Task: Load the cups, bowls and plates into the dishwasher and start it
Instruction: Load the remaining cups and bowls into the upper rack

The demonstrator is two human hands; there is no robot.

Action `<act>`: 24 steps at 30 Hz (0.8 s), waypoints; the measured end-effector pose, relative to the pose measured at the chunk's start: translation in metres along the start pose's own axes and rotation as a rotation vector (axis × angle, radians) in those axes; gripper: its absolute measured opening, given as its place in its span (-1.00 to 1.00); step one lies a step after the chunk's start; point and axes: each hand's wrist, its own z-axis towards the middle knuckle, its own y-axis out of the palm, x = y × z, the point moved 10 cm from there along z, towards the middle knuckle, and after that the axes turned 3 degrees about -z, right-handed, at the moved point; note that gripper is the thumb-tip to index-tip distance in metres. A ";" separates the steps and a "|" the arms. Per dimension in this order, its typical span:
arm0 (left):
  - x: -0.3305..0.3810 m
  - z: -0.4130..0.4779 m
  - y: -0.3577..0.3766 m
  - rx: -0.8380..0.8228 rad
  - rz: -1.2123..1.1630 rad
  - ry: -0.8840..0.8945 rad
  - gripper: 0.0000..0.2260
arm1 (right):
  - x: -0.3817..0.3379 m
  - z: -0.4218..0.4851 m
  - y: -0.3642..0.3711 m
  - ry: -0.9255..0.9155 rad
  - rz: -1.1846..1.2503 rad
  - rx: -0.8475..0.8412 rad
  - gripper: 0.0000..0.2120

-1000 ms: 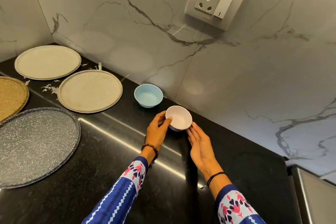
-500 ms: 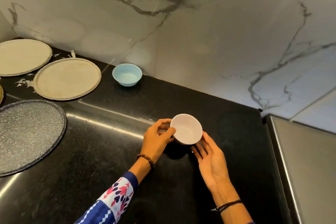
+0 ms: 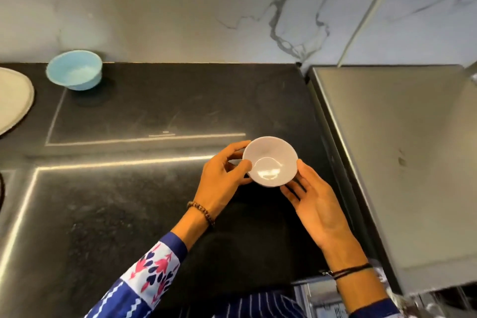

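Now | 1 white bowl [image 3: 269, 162], left hand [image 3: 222, 178] pinching, right hand [image 3: 315, 204] spread | 1 blue bowl [image 3: 74, 70]

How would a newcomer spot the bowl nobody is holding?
Follow the black countertop back to the marble wall, then left. The light blue bowl sits there, right of a beige plate. Unlike the white bowl being held, it is blue and untouched.

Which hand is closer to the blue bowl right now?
Left. The left hand grips the white bowl on its left side, toward the blue bowl. The right hand touches the white bowl's right side, farther off.
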 end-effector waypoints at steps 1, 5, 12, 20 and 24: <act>0.000 -0.006 0.015 -0.017 0.004 -0.003 -0.65 | -0.001 -0.006 -0.014 -0.007 0.016 0.002 -0.66; -0.003 -0.028 0.059 -0.073 0.021 0.009 -0.63 | -0.004 -0.025 -0.058 -0.020 0.053 -0.009 -0.62; -0.015 -0.079 0.169 -0.205 0.043 0.008 -0.66 | -0.011 -0.071 -0.173 -0.052 0.116 0.018 -0.54; -0.061 -0.153 0.309 -0.384 0.096 -0.095 -0.62 | 0.005 -0.132 -0.291 -0.032 0.362 -0.032 -0.25; -0.095 -0.177 0.361 -0.456 0.178 -0.166 -0.57 | 0.021 -0.148 -0.343 0.024 0.445 0.009 -0.38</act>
